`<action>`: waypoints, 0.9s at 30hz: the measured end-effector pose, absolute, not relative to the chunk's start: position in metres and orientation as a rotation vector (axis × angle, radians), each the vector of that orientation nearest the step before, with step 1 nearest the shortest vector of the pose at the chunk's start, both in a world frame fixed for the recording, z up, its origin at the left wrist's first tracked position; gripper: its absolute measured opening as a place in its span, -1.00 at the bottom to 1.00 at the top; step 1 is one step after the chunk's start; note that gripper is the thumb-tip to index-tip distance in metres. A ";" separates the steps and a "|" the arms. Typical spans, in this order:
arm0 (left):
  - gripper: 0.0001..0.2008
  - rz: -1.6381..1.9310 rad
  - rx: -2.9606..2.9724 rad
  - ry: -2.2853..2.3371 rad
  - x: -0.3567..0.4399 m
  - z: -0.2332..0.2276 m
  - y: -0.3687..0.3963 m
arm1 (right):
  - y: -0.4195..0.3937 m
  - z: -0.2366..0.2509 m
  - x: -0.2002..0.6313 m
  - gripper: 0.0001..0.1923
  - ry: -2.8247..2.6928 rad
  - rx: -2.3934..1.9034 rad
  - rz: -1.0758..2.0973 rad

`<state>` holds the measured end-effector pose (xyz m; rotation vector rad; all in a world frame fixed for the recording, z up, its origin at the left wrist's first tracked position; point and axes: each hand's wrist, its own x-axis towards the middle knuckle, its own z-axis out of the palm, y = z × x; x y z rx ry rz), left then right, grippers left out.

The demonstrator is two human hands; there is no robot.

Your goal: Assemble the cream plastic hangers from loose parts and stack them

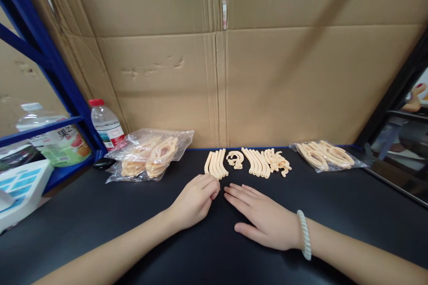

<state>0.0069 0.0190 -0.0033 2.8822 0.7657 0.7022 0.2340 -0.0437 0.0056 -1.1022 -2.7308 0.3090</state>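
Both hands rest on the dark surface (100,213): the left hand (195,200) loosely curled (apparently holding nothing), nearest the curved strips (216,163) lying just beyond it, long axes pointing away, the right hand (264,220) flat, released.

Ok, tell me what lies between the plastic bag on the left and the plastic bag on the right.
In the head view, between the left bag and the right bag, loose peach-coloured curved strips and a small ring-shaped piece lie in a row on the black table.

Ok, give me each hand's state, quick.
Left hand: fingers loosely curled, resting on the black table, holding nothing visible.
Right hand: open, flat on the table, empty.
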 end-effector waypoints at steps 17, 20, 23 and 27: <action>-0.73 0.861 2.677 1.235 0.007 -0.007 0.025 | -0.043 0.002 0.237 -0.37 -2.733 -1.097 0.345; -0.69 0.835 2.667 1.240 0.007 -0.009 0.027 | -0.043 0.001 0.237 -0.38 -2.721 -1.085 0.350; -0.65 0.818 2.662 1.225 0.006 -0.010 0.028 | -0.043 0.000 0.238 -0.38 -2.716 -1.086 0.338; -0.62 0.801 2.663 1.205 0.005 -0.011 0.028 | -0.043 -0.001 0.239 -0.38 -2.703 -1.071 0.340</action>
